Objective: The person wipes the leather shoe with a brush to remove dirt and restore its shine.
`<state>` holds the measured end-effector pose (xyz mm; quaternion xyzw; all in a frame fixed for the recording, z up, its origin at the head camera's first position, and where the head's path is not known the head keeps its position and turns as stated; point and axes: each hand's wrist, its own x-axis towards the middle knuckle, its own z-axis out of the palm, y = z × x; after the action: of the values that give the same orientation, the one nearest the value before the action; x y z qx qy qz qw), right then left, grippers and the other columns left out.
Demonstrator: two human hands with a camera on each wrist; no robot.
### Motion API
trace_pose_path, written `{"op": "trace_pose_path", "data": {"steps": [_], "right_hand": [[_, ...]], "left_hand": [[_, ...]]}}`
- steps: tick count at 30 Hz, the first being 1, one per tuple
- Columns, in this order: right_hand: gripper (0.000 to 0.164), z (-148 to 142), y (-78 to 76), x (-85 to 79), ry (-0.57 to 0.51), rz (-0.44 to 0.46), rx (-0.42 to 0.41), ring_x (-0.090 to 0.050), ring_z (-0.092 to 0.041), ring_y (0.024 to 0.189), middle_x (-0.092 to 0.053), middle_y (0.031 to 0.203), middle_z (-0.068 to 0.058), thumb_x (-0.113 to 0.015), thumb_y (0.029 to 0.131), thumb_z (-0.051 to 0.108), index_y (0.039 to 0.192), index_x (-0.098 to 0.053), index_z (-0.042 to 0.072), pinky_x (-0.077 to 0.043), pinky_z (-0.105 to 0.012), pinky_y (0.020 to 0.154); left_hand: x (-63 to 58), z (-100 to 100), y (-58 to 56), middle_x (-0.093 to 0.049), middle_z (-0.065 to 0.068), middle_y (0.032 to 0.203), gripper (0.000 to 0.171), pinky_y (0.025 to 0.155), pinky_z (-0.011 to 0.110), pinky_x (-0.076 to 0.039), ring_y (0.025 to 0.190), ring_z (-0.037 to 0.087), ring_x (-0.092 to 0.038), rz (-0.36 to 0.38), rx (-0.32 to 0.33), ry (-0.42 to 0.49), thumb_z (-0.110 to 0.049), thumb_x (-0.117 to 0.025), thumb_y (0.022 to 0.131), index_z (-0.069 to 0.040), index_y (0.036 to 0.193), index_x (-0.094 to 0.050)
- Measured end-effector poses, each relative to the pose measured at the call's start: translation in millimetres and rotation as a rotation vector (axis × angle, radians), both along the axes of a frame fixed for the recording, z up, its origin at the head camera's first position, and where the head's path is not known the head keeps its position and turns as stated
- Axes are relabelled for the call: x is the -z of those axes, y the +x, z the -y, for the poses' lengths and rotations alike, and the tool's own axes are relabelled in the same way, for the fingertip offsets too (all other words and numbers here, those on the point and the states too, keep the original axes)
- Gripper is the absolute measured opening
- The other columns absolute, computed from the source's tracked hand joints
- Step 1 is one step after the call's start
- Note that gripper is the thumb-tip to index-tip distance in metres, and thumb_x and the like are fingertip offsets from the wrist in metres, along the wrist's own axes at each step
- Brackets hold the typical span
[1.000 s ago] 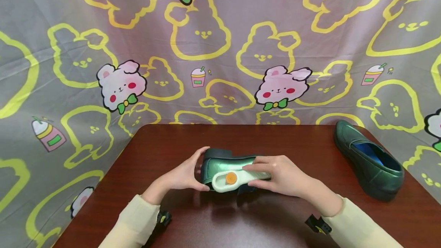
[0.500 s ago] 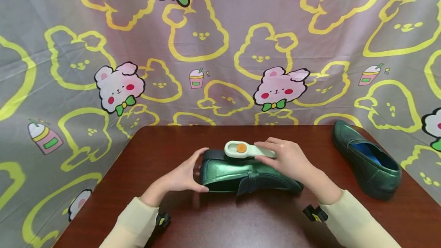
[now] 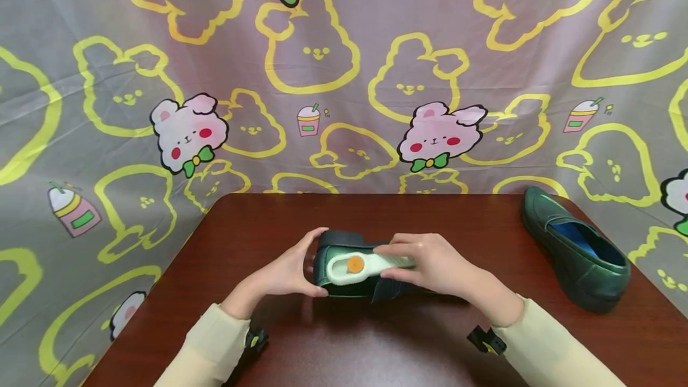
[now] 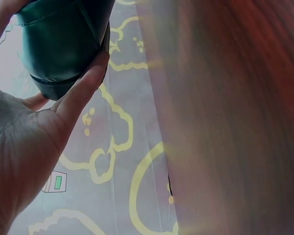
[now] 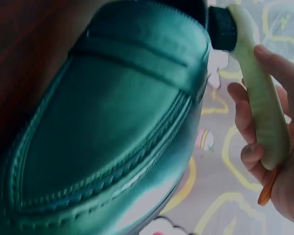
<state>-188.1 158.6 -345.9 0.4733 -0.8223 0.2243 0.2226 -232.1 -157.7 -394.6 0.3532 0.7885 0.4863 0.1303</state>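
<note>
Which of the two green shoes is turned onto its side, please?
The shoe gripped by the left hand is tipped sideways; the other shoe, farther right, sits upright.

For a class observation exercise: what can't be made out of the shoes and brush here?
Head: most of the toe of the held shoe, behind the right hand.
Right wrist: that shoe's tip, cut off by the bottom edge.
Head: the underside of the brush, covered by its top.
Head: the sole of the other shoe, against the table.
</note>
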Motion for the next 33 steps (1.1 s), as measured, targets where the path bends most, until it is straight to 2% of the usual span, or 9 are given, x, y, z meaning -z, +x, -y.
{"op": "trace_pose_path", "data": {"steps": [5, 7, 10, 14, 17, 21, 24, 28, 33], "right_hand": [[0.038, -7.5, -7.6, -4.1, -0.033, 0.013, 0.246, -0.050, -0.003, 0.066, -0.062, 0.086, 0.009, -0.081, 0.079, 0.031, 0.113, -0.073, 0.016, -0.041, -0.022, 0.054], [0.037, -9.0, -7.6, -4.8, -0.040, 0.010, 0.304, -0.051, -0.004, 0.066, -0.062, 0.086, 0.009, -0.081, 0.080, 0.032, 0.113, -0.073, 0.016, -0.042, -0.023, 0.055], [0.038, -7.2, -3.2, -6.6, -0.061, 0.022, 0.277, -0.051, -0.004, 0.066, -0.062, 0.087, 0.010, -0.082, 0.079, 0.030, 0.113, -0.073, 0.017, -0.042, -0.022, 0.055], [0.039, 2.2, 5.1, -8.8, -0.063, 0.006, 0.118, -0.052, -0.001, 0.068, -0.062, 0.090, 0.011, -0.083, 0.077, 0.028, 0.114, -0.073, 0.017, -0.042, -0.018, 0.056], [0.037, 10.9, 8.9, -8.9, -0.022, -0.024, 0.006, -0.051, 0.000, 0.068, -0.062, 0.089, 0.010, -0.081, 0.080, 0.032, 0.113, -0.073, 0.017, -0.040, -0.013, 0.057], [0.033, 17.7, 7.5, -7.0, 0.046, -0.041, -0.049, -0.050, 0.002, 0.066, -0.061, 0.087, 0.008, -0.075, 0.086, 0.037, 0.111, -0.073, 0.017, -0.039, -0.011, 0.057], [0.034, 16.3, 1.6, -6.3, 0.050, -0.003, -0.002, -0.051, 0.001, 0.067, -0.062, 0.088, 0.009, -0.076, 0.084, 0.036, 0.112, -0.073, 0.017, -0.040, -0.014, 0.057], [0.039, 9.3, -8.4, -7.4, 0.007, 0.037, 0.147, -0.050, -0.003, 0.067, -0.062, 0.088, 0.010, -0.081, 0.080, 0.033, 0.114, -0.073, 0.017, -0.041, -0.020, 0.055], [0.037, 2.7, -14.7, -8.6, -0.036, 0.005, 0.288, -0.049, -0.004, 0.064, -0.060, 0.085, 0.009, -0.080, 0.081, 0.033, 0.113, -0.073, 0.017, -0.040, -0.023, 0.054]], "left_hand": [[-0.3, -0.5, 0.1, -0.037, 0.012, 0.137, 0.112, 0.085, 0.032, -0.051, 0.107, 0.028, -0.058, -0.003, -0.001, -0.004, -0.011, -0.089, 0.067, -0.010, 0.150, -0.014], [0.2, -0.4, -0.3, -0.036, 0.013, 0.138, 0.112, 0.085, 0.032, -0.051, 0.107, 0.028, -0.057, -0.003, -0.003, -0.005, -0.011, -0.089, 0.067, -0.009, 0.150, -0.014], [1.1, -0.5, -1.5, -0.036, 0.014, 0.138, 0.112, 0.084, 0.032, -0.051, 0.107, 0.029, -0.058, 0.000, -0.004, 0.002, -0.010, -0.089, 0.068, -0.007, 0.150, -0.014], [0.2, -0.9, -1.9, -0.039, 0.014, 0.136, 0.111, 0.081, 0.033, -0.052, 0.106, 0.027, -0.059, 0.003, -0.015, -0.003, -0.011, -0.089, 0.068, -0.009, 0.151, -0.014], [-0.6, -1.1, -1.5, -0.038, 0.012, 0.136, 0.112, 0.076, 0.034, -0.054, 0.104, 0.027, -0.060, 0.003, -0.013, -0.005, -0.010, -0.089, 0.067, -0.012, 0.151, -0.015], [1.5, -1.4, -1.9, -0.034, 0.014, 0.139, 0.113, 0.073, 0.036, -0.055, 0.103, 0.028, -0.059, 0.010, 0.015, 0.019, -0.005, -0.088, 0.067, -0.011, 0.151, -0.013], [2.1, -1.3, -1.0, -0.034, 0.013, 0.139, 0.112, 0.075, 0.035, -0.054, 0.105, 0.028, -0.059, 0.010, 0.012, 0.007, -0.008, -0.088, 0.068, -0.013, 0.150, -0.013], [1.9, -0.9, 0.2, -0.033, 0.012, 0.141, 0.109, 0.076, 0.034, -0.054, 0.108, 0.028, -0.057, 0.003, -0.006, -0.008, -0.011, -0.088, 0.069, -0.017, 0.150, -0.014], [2.1, -0.1, 0.3, -0.030, 0.012, 0.144, 0.109, 0.075, 0.038, -0.054, 0.113, 0.034, -0.055, 0.010, -0.008, 0.012, -0.011, -0.089, 0.069, -0.017, 0.149, -0.016]]}}
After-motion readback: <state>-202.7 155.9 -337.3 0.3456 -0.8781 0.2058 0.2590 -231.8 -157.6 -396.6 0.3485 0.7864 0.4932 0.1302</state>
